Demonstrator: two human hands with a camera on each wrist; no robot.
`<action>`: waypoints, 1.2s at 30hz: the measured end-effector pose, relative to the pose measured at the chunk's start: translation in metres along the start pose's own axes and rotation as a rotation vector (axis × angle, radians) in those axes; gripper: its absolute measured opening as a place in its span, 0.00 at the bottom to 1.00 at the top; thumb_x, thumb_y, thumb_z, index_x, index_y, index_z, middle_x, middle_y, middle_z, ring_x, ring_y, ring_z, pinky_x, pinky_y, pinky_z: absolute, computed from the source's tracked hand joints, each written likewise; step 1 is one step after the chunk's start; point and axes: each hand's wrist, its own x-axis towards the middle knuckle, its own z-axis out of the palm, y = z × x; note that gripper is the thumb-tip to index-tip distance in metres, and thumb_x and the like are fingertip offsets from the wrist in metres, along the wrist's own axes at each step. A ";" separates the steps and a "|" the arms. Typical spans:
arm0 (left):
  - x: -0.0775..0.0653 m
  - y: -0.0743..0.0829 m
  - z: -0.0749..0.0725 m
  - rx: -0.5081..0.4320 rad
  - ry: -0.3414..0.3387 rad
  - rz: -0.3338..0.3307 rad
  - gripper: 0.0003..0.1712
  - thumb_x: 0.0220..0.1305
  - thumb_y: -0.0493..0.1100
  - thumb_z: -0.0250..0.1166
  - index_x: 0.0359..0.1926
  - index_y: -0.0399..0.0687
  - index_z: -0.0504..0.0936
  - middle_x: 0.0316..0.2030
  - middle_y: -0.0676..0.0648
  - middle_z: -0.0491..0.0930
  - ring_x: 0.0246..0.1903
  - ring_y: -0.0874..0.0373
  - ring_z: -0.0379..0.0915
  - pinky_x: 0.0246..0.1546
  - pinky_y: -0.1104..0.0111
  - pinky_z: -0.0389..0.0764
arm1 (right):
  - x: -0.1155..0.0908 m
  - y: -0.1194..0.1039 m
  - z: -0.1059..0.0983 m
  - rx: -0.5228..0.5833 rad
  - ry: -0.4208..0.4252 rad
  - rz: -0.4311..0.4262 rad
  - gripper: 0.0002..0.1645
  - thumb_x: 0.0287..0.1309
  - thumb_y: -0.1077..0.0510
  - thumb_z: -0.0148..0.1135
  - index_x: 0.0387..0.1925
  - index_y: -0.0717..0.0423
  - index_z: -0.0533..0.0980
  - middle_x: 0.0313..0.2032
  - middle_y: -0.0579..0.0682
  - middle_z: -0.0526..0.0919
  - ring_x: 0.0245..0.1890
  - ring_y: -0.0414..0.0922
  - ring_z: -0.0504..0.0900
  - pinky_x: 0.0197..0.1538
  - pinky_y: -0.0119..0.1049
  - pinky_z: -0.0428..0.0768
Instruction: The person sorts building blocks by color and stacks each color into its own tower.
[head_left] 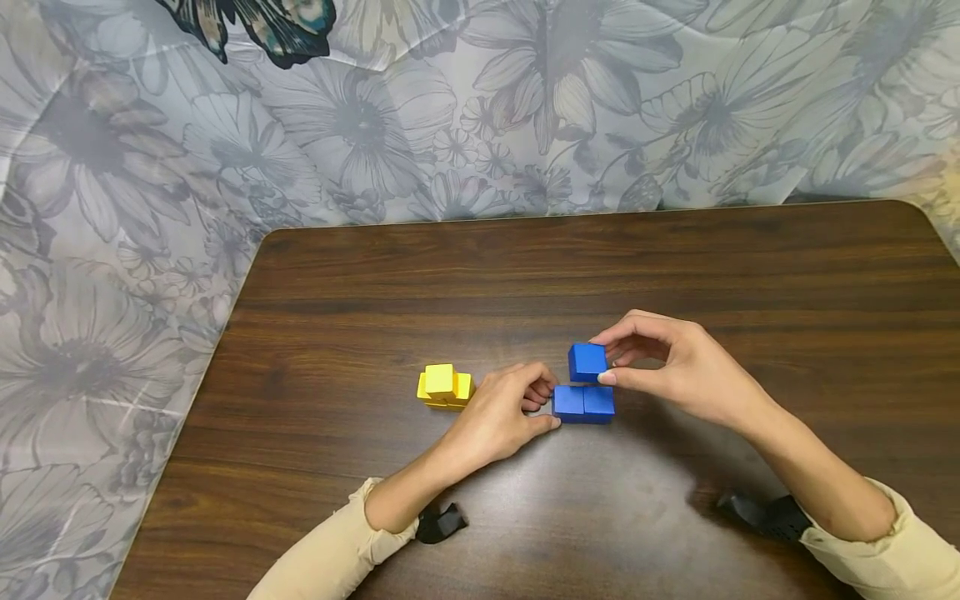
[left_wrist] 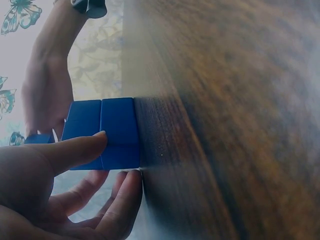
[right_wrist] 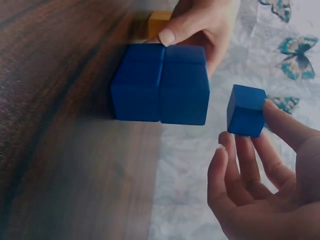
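A two-layer stack of blue cubes (head_left: 583, 402) stands on the wooden table. My left hand (head_left: 501, 412) grips its left end, the thumb (left_wrist: 90, 149) on the near face and the fingertips around by the far side. My right hand (head_left: 686, 367) pinches a single blue cube (head_left: 587, 362) between thumb and fingers. In the right wrist view this cube (right_wrist: 246, 111) hangs in the air just over the stack (right_wrist: 160, 90), with a gap between them.
To the left of my left hand sits a small group of yellow cubes (head_left: 439, 383), one raised on top of the others. The brown table (head_left: 337, 317) ends at the back against a floral curtain (head_left: 360, 125).
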 end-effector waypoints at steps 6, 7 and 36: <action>-0.001 0.000 0.000 0.018 0.001 0.008 0.18 0.53 0.39 0.78 0.44 0.49 0.81 0.38 0.53 0.81 0.36 0.67 0.77 0.38 0.79 0.78 | -0.005 0.003 0.005 -0.019 -0.003 -0.002 0.20 0.51 0.66 0.76 0.46 0.49 0.82 0.40 0.44 0.83 0.37 0.43 0.84 0.43 0.30 0.82; -0.001 0.000 0.000 0.016 0.001 0.007 0.18 0.53 0.39 0.78 0.44 0.49 0.81 0.38 0.53 0.81 0.36 0.67 0.77 0.38 0.79 0.78 | -0.006 0.003 0.006 -0.022 -0.005 -0.005 0.20 0.50 0.66 0.76 0.45 0.49 0.82 0.40 0.44 0.83 0.37 0.43 0.84 0.43 0.30 0.82; 0.000 0.000 0.000 -0.015 -0.004 -0.016 0.17 0.53 0.38 0.78 0.43 0.49 0.81 0.38 0.51 0.81 0.36 0.65 0.78 0.39 0.79 0.78 | -0.013 0.010 0.012 -0.132 -0.069 -0.004 0.19 0.49 0.57 0.78 0.43 0.41 0.81 0.41 0.36 0.83 0.39 0.38 0.83 0.45 0.33 0.81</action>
